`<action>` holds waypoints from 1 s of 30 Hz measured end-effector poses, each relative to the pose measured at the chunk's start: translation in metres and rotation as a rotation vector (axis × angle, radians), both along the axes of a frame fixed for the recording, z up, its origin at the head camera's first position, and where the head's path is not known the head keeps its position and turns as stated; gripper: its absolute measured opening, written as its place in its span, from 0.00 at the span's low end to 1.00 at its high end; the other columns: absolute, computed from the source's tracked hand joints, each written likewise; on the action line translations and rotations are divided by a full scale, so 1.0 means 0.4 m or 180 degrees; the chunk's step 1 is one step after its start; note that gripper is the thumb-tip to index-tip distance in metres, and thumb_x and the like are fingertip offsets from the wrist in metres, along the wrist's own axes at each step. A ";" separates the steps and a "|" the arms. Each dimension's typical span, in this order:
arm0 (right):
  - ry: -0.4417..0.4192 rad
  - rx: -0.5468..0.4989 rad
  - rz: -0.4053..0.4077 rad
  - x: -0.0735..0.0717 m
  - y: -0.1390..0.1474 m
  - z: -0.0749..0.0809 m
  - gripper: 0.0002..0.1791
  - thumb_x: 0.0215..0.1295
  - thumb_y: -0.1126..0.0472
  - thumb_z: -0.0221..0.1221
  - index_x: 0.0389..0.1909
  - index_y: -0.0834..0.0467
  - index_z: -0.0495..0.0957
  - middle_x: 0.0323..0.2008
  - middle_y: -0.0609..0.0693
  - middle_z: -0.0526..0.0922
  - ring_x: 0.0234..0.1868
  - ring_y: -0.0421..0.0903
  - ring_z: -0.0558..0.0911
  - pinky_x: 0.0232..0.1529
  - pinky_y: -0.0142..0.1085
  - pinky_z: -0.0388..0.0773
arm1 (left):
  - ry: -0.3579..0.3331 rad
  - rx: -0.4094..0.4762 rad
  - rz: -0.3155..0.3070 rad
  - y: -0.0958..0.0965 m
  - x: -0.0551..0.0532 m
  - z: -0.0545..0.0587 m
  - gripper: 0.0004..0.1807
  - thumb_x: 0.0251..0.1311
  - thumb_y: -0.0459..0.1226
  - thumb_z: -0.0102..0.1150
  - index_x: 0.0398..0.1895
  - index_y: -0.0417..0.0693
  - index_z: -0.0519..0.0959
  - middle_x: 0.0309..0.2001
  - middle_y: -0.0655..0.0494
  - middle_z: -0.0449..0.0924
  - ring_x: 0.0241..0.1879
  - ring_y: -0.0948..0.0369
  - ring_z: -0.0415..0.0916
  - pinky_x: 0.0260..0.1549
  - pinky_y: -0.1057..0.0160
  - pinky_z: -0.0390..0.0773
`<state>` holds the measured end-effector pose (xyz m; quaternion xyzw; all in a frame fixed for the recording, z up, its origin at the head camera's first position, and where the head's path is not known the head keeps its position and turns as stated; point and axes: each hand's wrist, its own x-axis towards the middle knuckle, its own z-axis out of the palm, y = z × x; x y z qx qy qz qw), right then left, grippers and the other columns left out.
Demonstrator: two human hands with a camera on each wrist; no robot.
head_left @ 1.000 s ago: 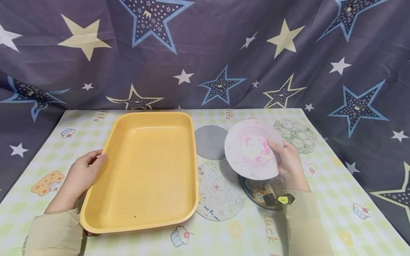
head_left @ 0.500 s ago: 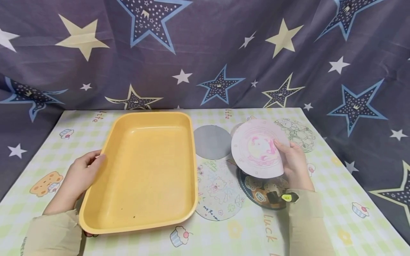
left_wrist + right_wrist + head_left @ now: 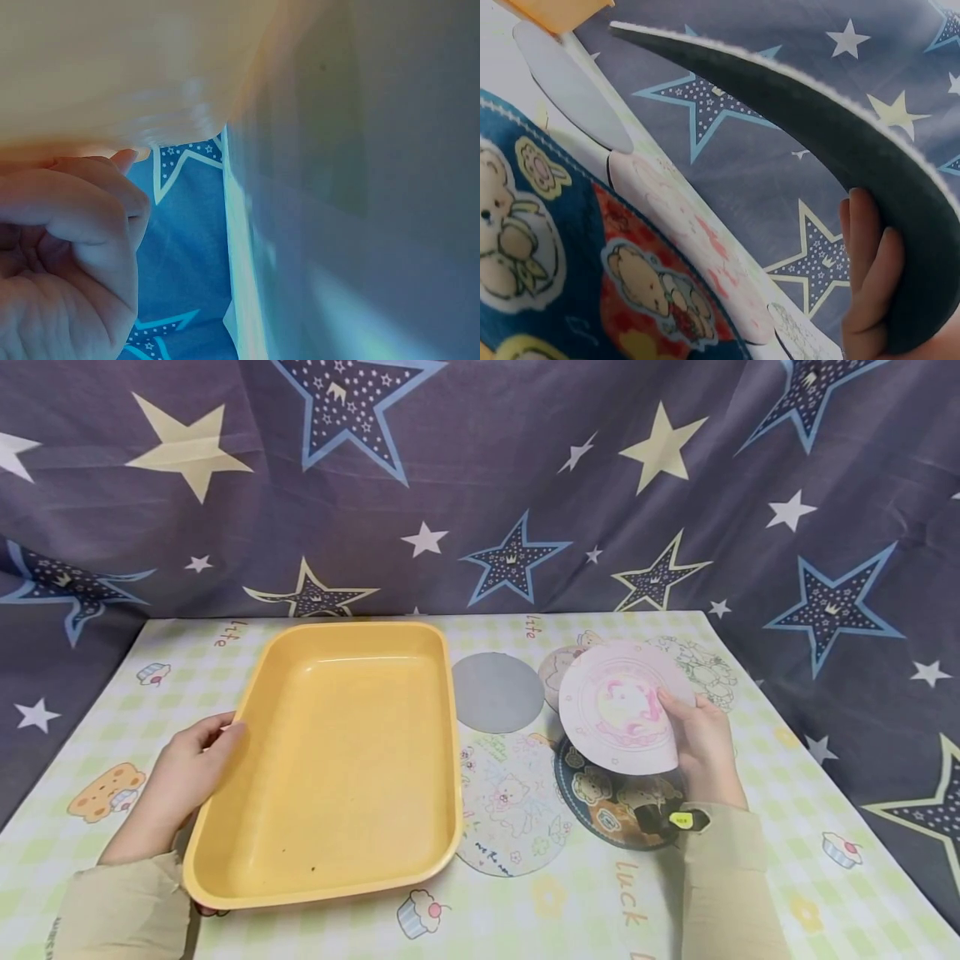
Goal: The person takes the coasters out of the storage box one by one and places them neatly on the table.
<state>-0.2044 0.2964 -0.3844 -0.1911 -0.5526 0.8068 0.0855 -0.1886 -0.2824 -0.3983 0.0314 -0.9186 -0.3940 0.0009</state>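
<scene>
In the head view my left hand (image 3: 191, 768) grips the left rim of a yellow rectangular tray (image 3: 345, 760). The tray looks tilted, its near edge off the table. In the left wrist view my left fingers (image 3: 90, 210) curl under the tray's pale underside (image 3: 112, 67). On the right, my right hand (image 3: 703, 739) pinches a white round mouse pad (image 3: 615, 710) with a pink picture, held raised above the table. Its black underside (image 3: 802, 112) bends in the right wrist view. Below it lies a dark round mouse pad (image 3: 600, 797) with bears, partly covered.
Right of the tray lie a grey disc (image 3: 498, 693) and a white patterned disc (image 3: 513, 810). Farther back are a pinkish disc (image 3: 553, 675), half hidden, and a line-drawn floral disc (image 3: 701, 667). A star-printed curtain (image 3: 480, 485) hangs behind the checked tablecloth (image 3: 795, 852).
My right hand has moved a little to the right with the pink-and-white mouse pad, uncovering more of the dark mouse pad and the pinkish disc. My left hand and the tray stay nearly still.
</scene>
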 end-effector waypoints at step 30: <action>-0.0598 0.0323 -0.0503 -0.005 0.049 -0.044 0.10 0.59 0.61 0.69 0.40 0.50 0.80 0.27 0.41 0.86 0.29 0.37 0.85 0.32 0.27 0.82 | 0.0052 0.0035 -0.0012 0.001 0.004 0.005 0.34 0.76 0.51 0.37 0.69 0.29 0.64 0.49 0.33 0.76 0.29 0.76 0.70 0.25 0.73 0.77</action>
